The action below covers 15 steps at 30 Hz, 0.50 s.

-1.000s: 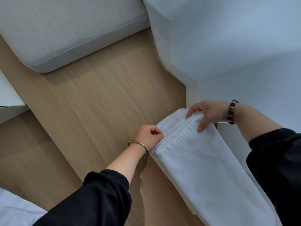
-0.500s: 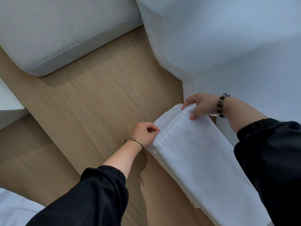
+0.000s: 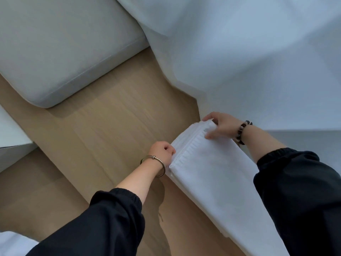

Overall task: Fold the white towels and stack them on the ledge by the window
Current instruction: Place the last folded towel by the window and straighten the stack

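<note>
Head view, looking down. White towel [image 3: 212, 172] is folded into a long layered strip running diagonally from mid-frame to the lower right, where it goes under the right sleeve [image 3: 299, 196] and out of view. Its short hemmed end, with a ribbed band, points up-left and shows several stacked layers. Left hand [image 3: 162, 152] is clenched on the near corner of that end, fingers curled in, pinching the edge; a metal bangle [image 3: 154, 162] sits on the wrist. Right hand [image 3: 221, 127] grasps the far corner of the same end, fingers wrapped over the edge and thumb pressed on the top layer; a bead bracelet [image 3: 241, 133] is on that wrist. Both hands hold the towel, one corner each. The towel sits over a light wooden surface [image 3: 110, 126]; whether the held end rests on the wood or is lifted just off it, cannot tell. A grey cushion [image 3: 64, 48] lies on the wood at upper left, well apart from the towel. White curtain fabric [image 3: 239, 52] fills the upper right, its hem reaching the wood just beside the right hand. Left sleeve [image 3: 103, 224] is black, pushed up the forearm. A white block [image 3: 11, 135] shows at the left edge, and a bit of white cloth [image 3: 13, 244] in the bottom-left corner. A lower wooden level [image 3: 36, 191] is at lower left.
</note>
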Each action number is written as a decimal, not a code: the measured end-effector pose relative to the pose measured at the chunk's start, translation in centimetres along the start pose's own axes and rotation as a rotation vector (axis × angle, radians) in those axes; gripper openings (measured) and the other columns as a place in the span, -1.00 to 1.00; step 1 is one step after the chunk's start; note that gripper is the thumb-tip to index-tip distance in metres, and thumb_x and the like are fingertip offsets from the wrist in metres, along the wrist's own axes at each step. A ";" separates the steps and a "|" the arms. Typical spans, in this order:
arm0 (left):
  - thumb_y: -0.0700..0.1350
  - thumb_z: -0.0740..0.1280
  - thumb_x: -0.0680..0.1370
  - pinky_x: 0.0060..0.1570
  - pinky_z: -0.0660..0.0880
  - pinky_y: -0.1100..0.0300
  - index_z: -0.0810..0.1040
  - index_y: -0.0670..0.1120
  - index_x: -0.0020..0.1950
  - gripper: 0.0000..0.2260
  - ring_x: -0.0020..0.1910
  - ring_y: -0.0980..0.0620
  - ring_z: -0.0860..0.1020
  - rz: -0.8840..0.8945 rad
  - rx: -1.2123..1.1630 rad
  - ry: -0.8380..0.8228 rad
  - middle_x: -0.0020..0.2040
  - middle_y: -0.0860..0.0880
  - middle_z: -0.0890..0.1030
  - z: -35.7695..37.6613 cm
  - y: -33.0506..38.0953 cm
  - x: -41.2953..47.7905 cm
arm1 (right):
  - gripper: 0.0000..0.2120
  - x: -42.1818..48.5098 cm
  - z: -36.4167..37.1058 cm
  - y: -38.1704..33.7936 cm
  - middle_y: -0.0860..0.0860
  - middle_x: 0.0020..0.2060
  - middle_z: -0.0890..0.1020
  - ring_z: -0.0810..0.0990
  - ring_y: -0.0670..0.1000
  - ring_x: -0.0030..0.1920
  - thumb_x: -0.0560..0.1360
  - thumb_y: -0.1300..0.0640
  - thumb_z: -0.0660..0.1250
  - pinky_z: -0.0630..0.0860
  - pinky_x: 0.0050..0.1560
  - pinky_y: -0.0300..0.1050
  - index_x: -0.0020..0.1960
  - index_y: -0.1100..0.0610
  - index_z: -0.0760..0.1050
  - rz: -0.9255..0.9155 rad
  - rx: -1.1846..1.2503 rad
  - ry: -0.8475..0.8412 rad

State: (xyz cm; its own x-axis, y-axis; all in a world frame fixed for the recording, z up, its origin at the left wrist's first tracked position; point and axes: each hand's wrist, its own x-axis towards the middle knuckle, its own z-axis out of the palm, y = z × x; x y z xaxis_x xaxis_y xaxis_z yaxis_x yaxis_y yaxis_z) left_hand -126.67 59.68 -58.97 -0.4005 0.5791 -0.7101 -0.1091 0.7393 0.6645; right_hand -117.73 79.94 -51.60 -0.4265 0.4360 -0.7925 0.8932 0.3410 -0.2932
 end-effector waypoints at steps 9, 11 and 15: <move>0.07 0.06 0.63 0.04 0.37 0.09 0.14 -0.04 0.49 -0.55 0.15 -0.07 0.42 0.317 0.673 0.251 0.24 -0.08 0.42 5.6 6.1 -3.6 | -0.48 -5.5 6.3 9.2 0.17 -0.13 0.61 0.44 0.12 -0.23 0.63 -0.12 -0.14 0.28 -0.24 -0.07 -0.17 0.16 0.46 0.293 -0.044 0.598; 0.06 0.04 0.64 0.01 0.36 0.12 -0.02 -0.04 0.54 -0.49 0.14 -0.04 0.39 0.363 0.843 0.297 0.26 -0.05 0.38 6.3 4.9 -3.5 | -0.47 -4.7 6.9 9.3 0.16 -0.17 0.63 0.43 0.11 -0.27 0.63 -0.07 -0.14 0.26 -0.26 -0.10 -0.20 0.16 0.49 0.322 -0.091 0.682; -0.08 0.30 0.54 0.15 0.40 -0.07 0.16 -0.14 0.52 -0.40 0.27 -0.17 0.43 0.551 0.854 0.475 0.38 -0.15 0.40 6.5 4.5 -2.6 | -0.43 -2.6 6.5 9.0 0.14 -0.16 0.64 0.52 0.13 -0.22 0.64 -0.06 -0.13 0.30 -0.24 -0.10 -0.16 0.20 0.55 0.332 -0.063 0.716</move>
State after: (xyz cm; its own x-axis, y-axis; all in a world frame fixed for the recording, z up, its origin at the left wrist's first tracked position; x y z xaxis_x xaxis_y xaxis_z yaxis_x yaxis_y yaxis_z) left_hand -120.19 63.75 -55.62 -0.5275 0.8452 -0.0861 0.7771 0.5209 0.3531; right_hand -107.70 76.47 -55.66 -0.1460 0.9458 -0.2902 0.9892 0.1363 -0.0535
